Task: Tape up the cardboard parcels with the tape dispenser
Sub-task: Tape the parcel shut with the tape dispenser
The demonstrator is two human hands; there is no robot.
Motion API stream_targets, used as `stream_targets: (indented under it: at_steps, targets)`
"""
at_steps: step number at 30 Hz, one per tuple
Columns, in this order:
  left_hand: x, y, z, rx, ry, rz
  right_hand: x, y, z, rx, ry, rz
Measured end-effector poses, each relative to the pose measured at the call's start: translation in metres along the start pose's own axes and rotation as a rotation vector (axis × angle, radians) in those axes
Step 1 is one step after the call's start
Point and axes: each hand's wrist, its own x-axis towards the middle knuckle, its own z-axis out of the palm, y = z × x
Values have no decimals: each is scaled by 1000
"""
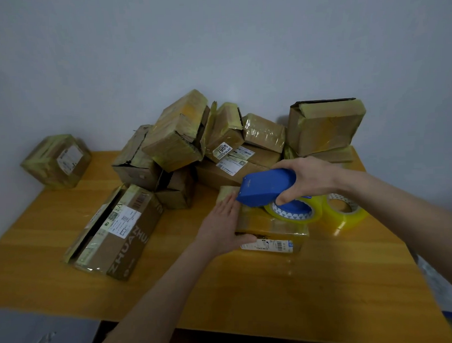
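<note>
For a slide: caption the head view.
Left hand steadies a parcel; right hand holds the blue tape dispenser over it.

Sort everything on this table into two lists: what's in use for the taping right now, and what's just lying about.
In use: tape dispenser, gripped by the right hand; flat parcel under it, steadied by the left hand.
Lying about: spare tape roll; long box; pile of parcels by the wall; lone parcel at the far left corner.
</note>
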Motion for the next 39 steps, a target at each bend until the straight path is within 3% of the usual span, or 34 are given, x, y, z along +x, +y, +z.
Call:
stream_targets:
  at_steps: [12, 19, 26, 39]
  targets:
    - [-3, 9, 0, 32, 17, -6, -20, 20, -2, 120, -26, -97]
    - [0, 4, -6, 39, -53, -46, -53, 65, -43, 77, -3, 19]
    - [4, 5, 2, 103, -25, 5, -69, 102, -8, 273, -86, 55]
    - [0, 5, 7, 153, 1, 46, -71, 138, 33, 266, -244, 291]
